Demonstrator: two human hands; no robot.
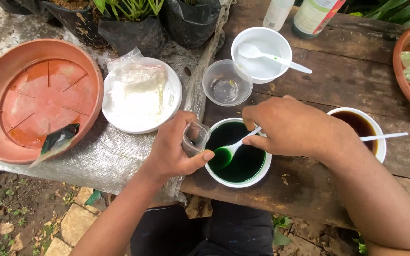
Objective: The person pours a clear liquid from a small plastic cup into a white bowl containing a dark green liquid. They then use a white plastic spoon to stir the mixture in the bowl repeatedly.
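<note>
The left hand (174,149) is wrapped around a small clear plastic cup (194,137), tilted and held at the rim of a round white bowl of dark green liquid (238,151), with the thumb reaching over that rim. The right hand (290,125) is pinched shut on the handle of a white plastic spoon (231,150), whose scoop carries green liquid just beside the left thumb, over the bowl. Beyond the left hand, a clear plastic bag of white material (138,87) lies on a round white plate (174,102). Further left of that hand sits a wide terracotta-coloured plastic saucer (39,95) with a dark green torn sachet (55,142) resting on its near rim. Beyond the plate stand black plastic nursery bags (134,33) holding soil and green shoots. Just past the right hand's fingers stands an empty clear plastic cup (226,83), and beyond it a white bowl (262,54) holding a second white spoon (271,56). At the far edge stand two bottles, a pale one (277,13) and a dark green one with a white label (315,16). By the right wrist is a white bowl of dark brown liquid (359,125) with a white spoon handle (383,136) sticking out. Everything near the right hand rests on a worn wooden counter (347,76); silvery sheeting (105,156) covers the part under the left hand.
</note>
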